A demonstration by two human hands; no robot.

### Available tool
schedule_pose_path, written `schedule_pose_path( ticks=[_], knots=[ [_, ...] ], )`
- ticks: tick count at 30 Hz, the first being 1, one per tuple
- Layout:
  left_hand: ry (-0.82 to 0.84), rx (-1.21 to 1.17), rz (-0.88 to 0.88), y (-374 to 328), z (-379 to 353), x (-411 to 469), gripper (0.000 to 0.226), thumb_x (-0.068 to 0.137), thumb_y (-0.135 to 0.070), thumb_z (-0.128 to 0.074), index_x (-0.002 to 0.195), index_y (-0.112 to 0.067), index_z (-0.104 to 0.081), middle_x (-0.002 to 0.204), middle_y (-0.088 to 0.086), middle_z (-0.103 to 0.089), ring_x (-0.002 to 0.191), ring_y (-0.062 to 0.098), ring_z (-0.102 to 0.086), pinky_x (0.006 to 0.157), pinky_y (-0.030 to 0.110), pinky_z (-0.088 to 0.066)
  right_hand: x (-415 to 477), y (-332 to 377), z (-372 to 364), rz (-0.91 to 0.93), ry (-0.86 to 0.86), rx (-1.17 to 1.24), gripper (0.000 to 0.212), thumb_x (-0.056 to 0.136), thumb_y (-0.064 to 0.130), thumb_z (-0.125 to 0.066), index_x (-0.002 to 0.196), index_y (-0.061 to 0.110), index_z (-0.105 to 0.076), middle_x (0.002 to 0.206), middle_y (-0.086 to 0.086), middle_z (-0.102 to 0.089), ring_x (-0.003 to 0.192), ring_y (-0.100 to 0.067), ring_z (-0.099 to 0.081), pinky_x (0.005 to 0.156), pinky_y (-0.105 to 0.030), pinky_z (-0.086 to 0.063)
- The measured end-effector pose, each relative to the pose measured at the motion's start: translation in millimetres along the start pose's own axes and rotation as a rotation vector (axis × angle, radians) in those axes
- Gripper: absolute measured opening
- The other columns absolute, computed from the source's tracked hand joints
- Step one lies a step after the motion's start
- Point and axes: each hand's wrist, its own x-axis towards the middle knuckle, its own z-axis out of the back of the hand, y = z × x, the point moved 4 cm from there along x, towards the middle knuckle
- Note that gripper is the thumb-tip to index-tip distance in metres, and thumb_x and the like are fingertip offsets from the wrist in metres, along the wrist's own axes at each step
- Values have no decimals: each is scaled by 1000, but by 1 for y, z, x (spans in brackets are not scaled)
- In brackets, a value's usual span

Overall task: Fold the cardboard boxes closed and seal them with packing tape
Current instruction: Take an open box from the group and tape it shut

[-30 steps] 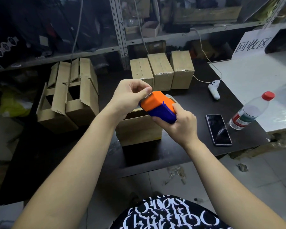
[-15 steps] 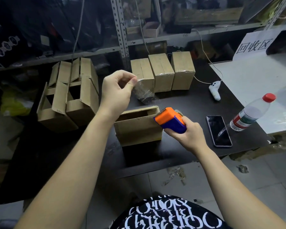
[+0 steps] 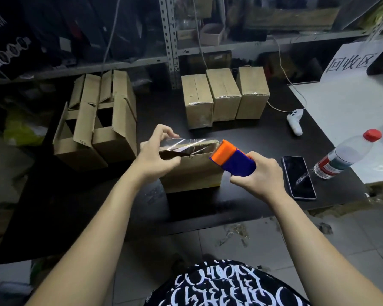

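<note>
L hand (image 3: 155,157) has dropped to box (image 3: 192,176), pinching tape (image 3: 186,143) end; R hand (image 3: 261,176) grips dispenser (image 3: 231,158), strip now stretched across top.

A brown cardboard box (image 3: 192,173) stands near the front edge of the black table (image 3: 248,140), its top still partly open. Clear packing tape (image 3: 186,143) stretches over that top to a tilted orange-and-blue tape dispenser (image 3: 232,160) at its right end. Three sealed boxes (image 3: 223,96) line the back edge. The open boxes (image 3: 102,129), flaps raised, cluster at the left.
</note>
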Motion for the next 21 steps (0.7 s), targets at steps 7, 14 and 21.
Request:
schedule_pose_path(
  ticks=[7,14,21],
  knots=[
    [-53,150,60,31,-16,4,64,90,-18,-79,118,-53,-34,121,-12,-72,121,23,-62,108,54,-47,7,5,4,-46,9,-46,36,56,58,-65,77,30,-56,68,13,-62,68,-16,-60,64,-30,-40],
    [-155,35,131,55,-30,10,62,89,-14,-79,122,-43,-35,110,-15,-74,111,16,-64,97,34,-45,17,28,7,40,70,105,59,64,34,-90,106,24,-48,87,8,-66,79,-13,-66,63,-30,-53],
    [-249,-146,130,73,-40,5,65,87,-11,-80,125,-37,-35,111,-15,-74,113,-4,-60,98,13,-38,36,52,8,176,80,66,69,61,36,-95,110,28,-47,97,8,-63,87,-18,-66,65,-27,-52]
  ],
)
